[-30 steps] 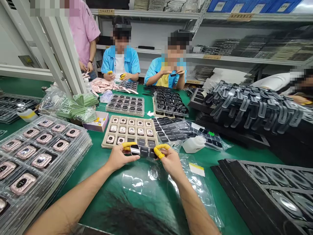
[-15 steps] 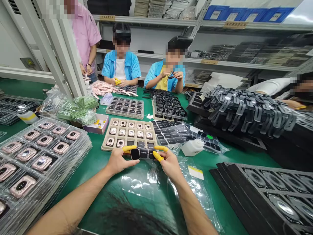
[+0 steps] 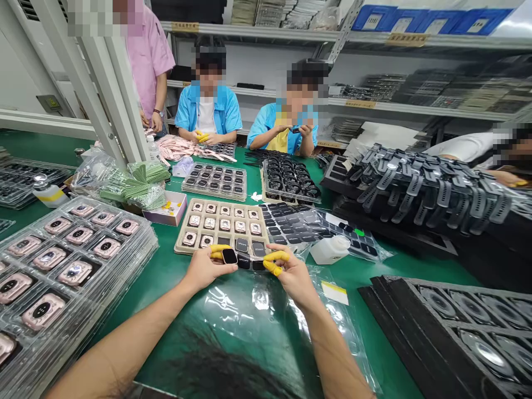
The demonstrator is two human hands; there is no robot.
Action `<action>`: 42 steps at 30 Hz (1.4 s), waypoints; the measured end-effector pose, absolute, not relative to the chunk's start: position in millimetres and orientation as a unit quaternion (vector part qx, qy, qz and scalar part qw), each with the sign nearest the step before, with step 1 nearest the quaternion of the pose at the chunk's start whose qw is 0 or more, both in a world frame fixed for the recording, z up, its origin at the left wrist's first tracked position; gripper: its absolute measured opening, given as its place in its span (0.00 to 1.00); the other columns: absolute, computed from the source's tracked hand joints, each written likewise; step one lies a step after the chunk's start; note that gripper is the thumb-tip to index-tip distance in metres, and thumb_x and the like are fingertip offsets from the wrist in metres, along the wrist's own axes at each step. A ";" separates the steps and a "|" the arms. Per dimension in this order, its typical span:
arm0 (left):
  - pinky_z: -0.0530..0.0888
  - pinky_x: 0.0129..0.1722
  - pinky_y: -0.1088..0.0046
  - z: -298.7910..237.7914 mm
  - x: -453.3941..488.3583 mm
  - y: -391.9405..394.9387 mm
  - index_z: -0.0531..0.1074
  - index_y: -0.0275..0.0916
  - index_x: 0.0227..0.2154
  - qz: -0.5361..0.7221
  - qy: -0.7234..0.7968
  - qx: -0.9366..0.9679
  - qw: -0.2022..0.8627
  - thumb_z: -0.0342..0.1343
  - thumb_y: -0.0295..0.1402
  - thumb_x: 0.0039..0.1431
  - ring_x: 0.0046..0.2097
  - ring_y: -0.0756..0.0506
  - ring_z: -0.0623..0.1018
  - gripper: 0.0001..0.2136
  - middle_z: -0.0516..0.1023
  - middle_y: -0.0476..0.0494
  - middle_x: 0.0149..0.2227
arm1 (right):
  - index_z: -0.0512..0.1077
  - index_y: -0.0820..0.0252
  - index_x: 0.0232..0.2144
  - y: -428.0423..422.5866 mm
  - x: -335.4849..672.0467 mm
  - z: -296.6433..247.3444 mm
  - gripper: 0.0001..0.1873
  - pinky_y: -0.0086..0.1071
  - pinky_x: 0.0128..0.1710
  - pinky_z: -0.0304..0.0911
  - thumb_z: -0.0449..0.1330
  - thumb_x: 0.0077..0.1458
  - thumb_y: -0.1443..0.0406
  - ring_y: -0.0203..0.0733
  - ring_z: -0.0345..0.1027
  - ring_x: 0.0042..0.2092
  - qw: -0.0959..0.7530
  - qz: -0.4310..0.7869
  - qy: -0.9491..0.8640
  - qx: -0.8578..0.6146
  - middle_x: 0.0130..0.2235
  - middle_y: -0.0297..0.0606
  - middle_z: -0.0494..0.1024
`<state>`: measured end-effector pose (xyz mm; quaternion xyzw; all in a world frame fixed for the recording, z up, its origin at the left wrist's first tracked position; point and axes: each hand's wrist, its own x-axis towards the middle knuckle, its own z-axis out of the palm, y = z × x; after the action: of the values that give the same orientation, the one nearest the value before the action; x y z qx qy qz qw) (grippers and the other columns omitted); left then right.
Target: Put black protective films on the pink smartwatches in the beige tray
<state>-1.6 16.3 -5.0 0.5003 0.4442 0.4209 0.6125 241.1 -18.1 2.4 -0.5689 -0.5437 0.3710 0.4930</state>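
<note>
My left hand [image 3: 204, 268] and my right hand [image 3: 293, 271] meet over the green table, both with yellow finger cots. The left fingers pinch a small watch body [image 3: 229, 255] with a dark glossy face. Between the two hands stretches a black strip of screen films [image 3: 248, 262], and the right thumb and forefinger pinch its right end. Just beyond my hands lies a beige tray [image 3: 181, 244] of rose-gold watch bodies, several of its front cells dark. Clear plastic bags [image 3: 249, 302] lie under my hands.
Stacked clear trays of pink watch bodies [image 3: 62, 260] fill the left. Black foam trays [image 3: 449, 327] sit at the right, with a pile of grey-strapped watches [image 3: 419, 180] behind. A white bottle [image 3: 330, 249], a film sheet [image 3: 299, 221] and more trays [image 3: 214, 180] lie ahead. Other people work at the far side.
Both hands with the watch body and strip have shifted slightly forward toward the beige tray. The view tilted a little; the people opposite moved their hands.
</note>
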 end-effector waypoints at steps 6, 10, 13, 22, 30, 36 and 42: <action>0.83 0.49 0.62 -3.5 -3.5 11.8 0.78 0.34 0.52 0.398 0.452 0.568 0.561 0.74 0.32 0.43 0.44 0.39 0.86 0.29 0.87 0.37 0.44 | 0.74 0.51 0.28 -30.2 250.1 26.8 0.21 0.35 0.30 0.62 0.76 0.40 0.48 0.37 0.64 0.30 0.626 0.455 -0.418 -0.476 0.37 0.35 0.78; 0.83 0.49 0.65 -1.9 1.9 1.9 0.80 0.37 0.50 0.384 0.429 0.657 0.487 0.74 0.35 0.43 0.43 0.41 0.86 0.28 0.87 0.40 0.43 | 0.76 0.53 0.37 -34.7 227.9 26.9 0.26 0.31 0.23 0.54 0.76 0.39 0.47 0.35 0.59 0.25 0.558 0.489 -0.410 -0.530 0.29 0.32 0.75; 0.83 0.47 0.68 -5.2 6.4 -1.3 0.81 0.38 0.49 0.363 0.416 0.690 0.468 0.73 0.35 0.43 0.41 0.42 0.86 0.26 0.87 0.43 0.41 | 0.78 0.57 0.33 -35.7 207.0 17.8 0.29 0.32 0.27 0.64 0.76 0.35 0.44 0.39 0.68 0.31 0.492 0.494 -0.423 -0.579 0.31 0.37 0.78; 0.82 0.45 0.70 -10.4 4.8 1.5 0.81 0.39 0.50 0.326 0.409 0.707 0.476 0.72 0.34 0.44 0.40 0.43 0.86 0.26 0.87 0.46 0.39 | 0.77 0.54 0.29 -34.6 195.7 2.4 0.28 0.40 0.39 0.76 0.77 0.31 0.44 0.47 0.75 0.37 0.474 0.538 -0.374 -0.589 0.32 0.38 0.80; 0.82 0.46 0.72 -10.4 5.8 -0.5 0.81 0.39 0.51 0.321 0.411 0.713 0.469 0.72 0.32 0.43 0.41 0.43 0.86 0.27 0.88 0.47 0.38 | 0.77 0.54 0.31 -35.3 193.4 -4.3 0.27 0.41 0.40 0.76 0.77 0.34 0.45 0.47 0.76 0.37 0.461 0.535 -0.392 -0.590 0.32 0.38 0.80; 0.82 0.46 0.72 -9.6 5.2 -0.1 0.81 0.39 0.51 0.313 0.413 0.721 0.461 0.72 0.34 0.43 0.41 0.43 0.86 0.27 0.87 0.47 0.38 | 0.76 0.54 0.31 -35.0 194.3 -5.1 0.27 0.42 0.40 0.76 0.77 0.34 0.46 0.48 0.76 0.38 0.461 0.533 -0.395 -0.590 0.32 0.38 0.80; 0.82 0.46 0.72 -9.7 4.5 0.0 0.81 0.40 0.52 0.309 0.414 0.735 0.438 0.72 0.35 0.44 0.40 0.43 0.86 0.27 0.87 0.48 0.39 | 0.77 0.54 0.30 -35.3 190.8 -1.6 0.26 0.40 0.38 0.76 0.78 0.32 0.47 0.46 0.76 0.36 0.473 0.534 -0.376 -0.591 0.31 0.37 0.80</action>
<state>4.5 0.0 -9.7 0.7355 0.4141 0.3094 0.4380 190.8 -35.3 -1.6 -0.5915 -0.3757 0.5344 0.4727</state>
